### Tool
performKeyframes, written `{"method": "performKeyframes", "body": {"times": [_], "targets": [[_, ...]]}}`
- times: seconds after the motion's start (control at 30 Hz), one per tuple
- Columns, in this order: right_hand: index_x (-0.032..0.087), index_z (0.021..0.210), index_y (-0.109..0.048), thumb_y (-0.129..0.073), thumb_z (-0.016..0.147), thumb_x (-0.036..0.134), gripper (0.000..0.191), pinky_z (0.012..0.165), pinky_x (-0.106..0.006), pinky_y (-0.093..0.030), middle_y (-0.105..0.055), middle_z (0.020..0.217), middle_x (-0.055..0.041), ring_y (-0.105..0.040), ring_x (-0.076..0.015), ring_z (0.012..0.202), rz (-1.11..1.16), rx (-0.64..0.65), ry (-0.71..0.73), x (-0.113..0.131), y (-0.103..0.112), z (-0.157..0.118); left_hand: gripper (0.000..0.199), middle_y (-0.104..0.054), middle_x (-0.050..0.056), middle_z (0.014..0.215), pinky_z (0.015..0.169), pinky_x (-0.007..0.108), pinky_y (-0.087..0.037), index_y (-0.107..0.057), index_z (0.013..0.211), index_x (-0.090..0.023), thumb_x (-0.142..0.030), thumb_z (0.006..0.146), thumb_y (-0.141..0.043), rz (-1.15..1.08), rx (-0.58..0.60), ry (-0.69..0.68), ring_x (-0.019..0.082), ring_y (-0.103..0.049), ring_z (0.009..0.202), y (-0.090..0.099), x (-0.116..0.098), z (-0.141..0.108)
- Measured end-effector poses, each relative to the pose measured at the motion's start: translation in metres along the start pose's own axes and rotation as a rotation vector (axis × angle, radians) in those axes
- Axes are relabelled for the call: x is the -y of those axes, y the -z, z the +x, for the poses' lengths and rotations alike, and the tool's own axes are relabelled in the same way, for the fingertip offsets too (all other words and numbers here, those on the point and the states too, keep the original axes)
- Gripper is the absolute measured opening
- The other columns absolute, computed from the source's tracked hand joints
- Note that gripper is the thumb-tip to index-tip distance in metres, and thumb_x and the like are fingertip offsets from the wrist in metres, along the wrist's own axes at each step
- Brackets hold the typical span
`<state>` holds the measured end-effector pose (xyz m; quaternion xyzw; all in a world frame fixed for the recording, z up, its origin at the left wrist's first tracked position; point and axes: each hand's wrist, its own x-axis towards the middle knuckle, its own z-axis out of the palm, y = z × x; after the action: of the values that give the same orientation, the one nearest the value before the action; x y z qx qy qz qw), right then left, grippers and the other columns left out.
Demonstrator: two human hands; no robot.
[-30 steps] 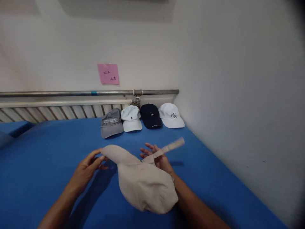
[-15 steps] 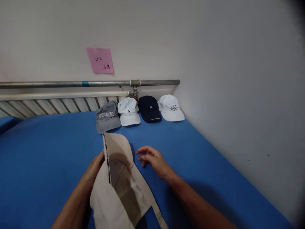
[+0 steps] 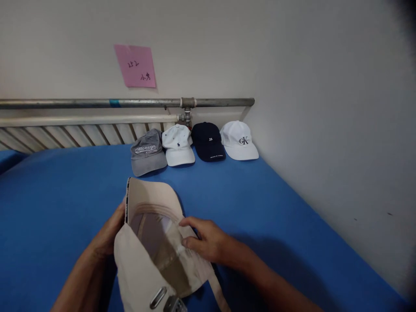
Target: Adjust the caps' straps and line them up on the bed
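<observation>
A beige baseball cap (image 3: 136,268) is held low in front of me, its hollow inside turned up towards me and its brim pointing away. My left hand (image 3: 112,227) grips its left side near the brim, most of the fingers hidden behind the cap. On the opposite side, my right hand (image 3: 203,238) has closed on the cap's right rim, with the thumb and index finger showing at the inner edge. A loose strap hangs at the lower right. Metal buckle parts (image 3: 158,297) show at the cap's back, near the bottom of the view.
Beyond the cap, a grey cap (image 3: 148,154), a white cap with a small dark emblem (image 3: 178,147), a black cap (image 3: 208,141) and a white cap with letters (image 3: 239,141) line up on the blue bed surface (image 3: 65,186). Behind are a radiator (image 3: 74,134), a pipe (image 3: 139,103) and a pink note (image 3: 135,66).
My right hand has come from beside the cap onto its right rim. The beige cap has shifted left and opened more towards me, bringing its buckle into sight. The view has tilted slightly down.
</observation>
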<state>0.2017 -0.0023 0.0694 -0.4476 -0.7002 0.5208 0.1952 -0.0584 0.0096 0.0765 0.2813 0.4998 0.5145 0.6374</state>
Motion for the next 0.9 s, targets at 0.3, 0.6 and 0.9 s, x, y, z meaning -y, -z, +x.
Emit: {"method": "performKeyframes", "body": {"times": [0.3,0.6,0.9], "targets": [[0.021,0.084,-0.07,-0.067,0.062,0.02,0.022,0.059,-0.022,-0.035,-0.056,0.067,0.0056,-0.045,-0.0086,0.06,0.718,-0.332,-0.044,-0.008,0.005,0.016,0.052,-0.077,0.006,0.081,0.072,0.041,-0.061,-0.074,0.093,-0.021,-0.063,0.064,-0.076,-0.049,-0.06,-0.043,0.034,-0.072,0.09,-0.006,0.013,0.009],[0.021,0.083,-0.07,-0.076,0.057,0.027,0.028,0.061,-0.024,-0.041,-0.062,0.071,0.0039,-0.053,-0.0114,0.064,0.915,-0.568,-0.034,-0.017,0.024,0.029,0.05,-0.054,0.01,0.145,0.112,0.052,-0.037,-0.059,0.131,-0.028,-0.045,0.085,-0.067,0.58,-0.087,-0.666,0.033,-0.046,0.136,-0.011,0.021,0.004],[0.02,0.087,-0.069,-0.075,0.061,0.024,0.027,0.063,-0.023,-0.045,-0.06,0.07,0.0038,-0.055,-0.0109,0.066,0.885,-0.49,-0.032,-0.012,0.026,0.024,0.059,-0.044,0.008,0.152,0.118,0.052,-0.027,-0.037,0.149,-0.03,-0.035,0.093,-0.054,1.062,0.245,-1.136,0.032,-0.035,0.143,-0.032,0.003,-0.037]]}}
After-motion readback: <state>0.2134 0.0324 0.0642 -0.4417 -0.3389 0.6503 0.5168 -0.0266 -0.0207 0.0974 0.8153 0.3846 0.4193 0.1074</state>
